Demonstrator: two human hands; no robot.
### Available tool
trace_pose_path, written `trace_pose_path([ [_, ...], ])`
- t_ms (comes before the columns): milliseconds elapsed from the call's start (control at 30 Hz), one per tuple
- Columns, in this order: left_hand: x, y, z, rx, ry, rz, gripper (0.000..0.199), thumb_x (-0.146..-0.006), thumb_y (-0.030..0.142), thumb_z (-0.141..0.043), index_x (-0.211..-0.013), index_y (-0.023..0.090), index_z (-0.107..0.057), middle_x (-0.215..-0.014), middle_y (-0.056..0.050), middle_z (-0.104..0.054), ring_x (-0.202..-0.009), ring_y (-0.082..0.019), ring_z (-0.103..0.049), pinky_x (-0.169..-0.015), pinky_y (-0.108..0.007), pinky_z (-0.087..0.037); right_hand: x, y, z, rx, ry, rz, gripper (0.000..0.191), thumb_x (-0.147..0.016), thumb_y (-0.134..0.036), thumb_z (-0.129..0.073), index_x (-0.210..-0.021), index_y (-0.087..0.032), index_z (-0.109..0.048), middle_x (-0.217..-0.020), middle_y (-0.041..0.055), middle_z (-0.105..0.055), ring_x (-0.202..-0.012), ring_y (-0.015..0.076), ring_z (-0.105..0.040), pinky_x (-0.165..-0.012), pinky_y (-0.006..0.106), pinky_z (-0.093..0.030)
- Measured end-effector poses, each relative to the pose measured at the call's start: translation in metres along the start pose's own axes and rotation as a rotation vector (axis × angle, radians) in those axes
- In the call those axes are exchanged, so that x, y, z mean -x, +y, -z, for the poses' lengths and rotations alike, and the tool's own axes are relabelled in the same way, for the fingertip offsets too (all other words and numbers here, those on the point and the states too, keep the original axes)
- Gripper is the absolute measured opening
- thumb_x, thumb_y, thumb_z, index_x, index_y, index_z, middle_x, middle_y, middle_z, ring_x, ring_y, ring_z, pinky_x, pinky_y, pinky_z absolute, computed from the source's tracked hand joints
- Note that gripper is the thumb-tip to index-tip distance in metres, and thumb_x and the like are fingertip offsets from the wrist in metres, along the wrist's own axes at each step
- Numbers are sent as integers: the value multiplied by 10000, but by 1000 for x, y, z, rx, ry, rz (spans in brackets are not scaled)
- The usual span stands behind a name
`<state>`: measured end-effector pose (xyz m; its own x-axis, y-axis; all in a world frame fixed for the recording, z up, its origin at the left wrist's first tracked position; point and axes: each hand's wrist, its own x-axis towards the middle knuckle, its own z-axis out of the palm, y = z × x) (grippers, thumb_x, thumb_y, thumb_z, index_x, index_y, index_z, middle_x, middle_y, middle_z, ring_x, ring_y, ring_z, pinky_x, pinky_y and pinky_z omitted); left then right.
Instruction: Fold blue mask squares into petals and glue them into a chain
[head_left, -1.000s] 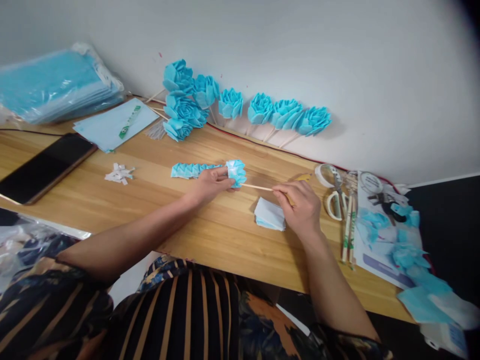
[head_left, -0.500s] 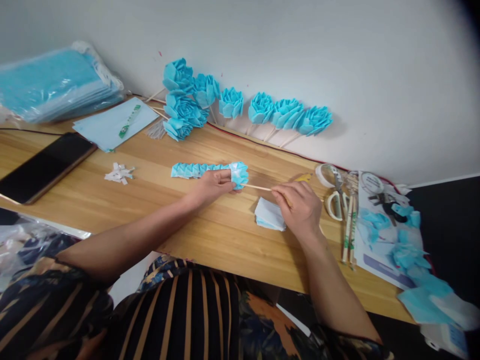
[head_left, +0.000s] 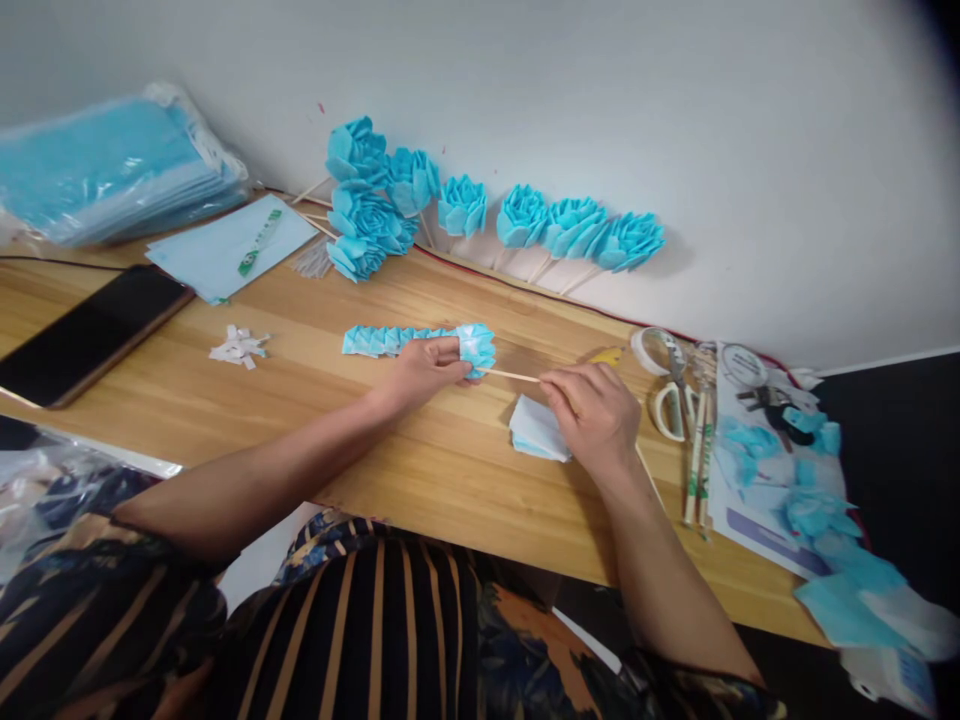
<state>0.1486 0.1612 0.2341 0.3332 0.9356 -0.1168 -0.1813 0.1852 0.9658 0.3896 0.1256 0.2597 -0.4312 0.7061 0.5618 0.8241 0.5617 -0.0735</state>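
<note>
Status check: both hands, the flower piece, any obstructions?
Left hand gripping pleated blue strip. Right hand pinching thin stick, stick meeting strip's rolled end. Small sheet stack beside right hand; nothing between hands but stick.

Craft workspace, shown by the wooden table [head_left: 420, 440] and paper-like flowers [head_left: 522, 216].

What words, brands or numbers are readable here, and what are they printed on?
None reads clearly:
Green strip on the light blue sheets: blurred.
Green-marked sticks: too small.
Round white item, right: blurred.
Printed sheet: too small.
White packet, lower right: blurred.
</note>
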Motion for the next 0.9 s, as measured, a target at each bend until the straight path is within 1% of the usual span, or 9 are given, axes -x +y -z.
trace_pose_path([
  [133,-2,-2,1,11,-14,-24,251,-709,218,-708,-948,151,-745,-929,-43,-770,-884,-201,-718,-837,-335,-581,2,0,1,-88,-10,-22,114,-928,-197,-591,-939,-226,-701,-852,34,-734,-788,188,-652,-709,324,-496],
  [300,-7,-4,7,-38,18,-16,246,-710,214,-708,-944,151,-753,-929,-47,-772,-814,-185,-715,-790,-314,-582,3,8,7,-247,78,-251,128,-935,-250,-567,-901,-242,-690,-793,20,-705,-736,186,-652,-667,328,-494],
  [400,-8,-6,9,-23,26,-5,278,-728,249,-721,-987,150,-746,-954,-66,-772,-837,-197,-720,-815,-330,-573,3,12,8,-260,94,-290,139,-933,-260,-556,-909,-237,-691,-802,29,-700,-759,197,-651,-674,334,-493],
  [533,-6,-5,9,49,14,11,354,-722,308,-760,-1038,151,-730,-987,-75,-769,-918,-223,-716,-863,-357,-563,3,29,6,-165,111,-298,214,-940,-215,-503,-1015,-221,-703,-936,71,-722,-899,224,-656,-800,374,-508],
  [633,-1,0,7,117,6,39,383,-719,312,-780,-1063,155,-720,-1007,-71,-764,-927,-222,-716,-883,-359,-558,6,59,12,-6,152,-408,264,-900,-180,-490,-1040,-201,-713,-996,95,-725,-949,247,-649,-845,403,-508],
  [700,2,5,5,185,14,69,355,-718,288,-785,-1041,157,-720,-1007,-75,-763,-946,-232,-717,-889,-359,-559,12,80,22,97,120,-496,290,-855,-160,-497,-1042,-188,-718,-1013,101,-733,-934,254,-650,-839,407,-509],
  [767,3,8,3,257,27,98,297,-726,256,-773,-999,152,-720,-1019,-88,-760,-978,-247,-715,-907,-372,-560,21,97,36,169,73,-547,309,-828,-151,-503,-1043,-186,-723,-1009,100,-743,-911,252,-656,-824,397,-510],
  [833,5,11,1,306,33,118,248,-745,224,-744,-978,142,-715,-1044,-105,-755,-1006,-253,-712,-930,-383,-556,34,106,50,213,39,-561,313,-820,-151,-512,-1043,-190,-728,-1000,98,-752,-901,250,-665,-805,383,-513],
  [900,6,13,-1,338,17,140,225,-772,203,-705,-986,132,-709,-1059,-121,-752,-1014,-252,-711,-951,-389,-548,46,106,61,253,-2,-569,299,-812,-156,-531,-1020,-197,-741,-963,98,-761,-868,252,-674,-762,371,-512],
])
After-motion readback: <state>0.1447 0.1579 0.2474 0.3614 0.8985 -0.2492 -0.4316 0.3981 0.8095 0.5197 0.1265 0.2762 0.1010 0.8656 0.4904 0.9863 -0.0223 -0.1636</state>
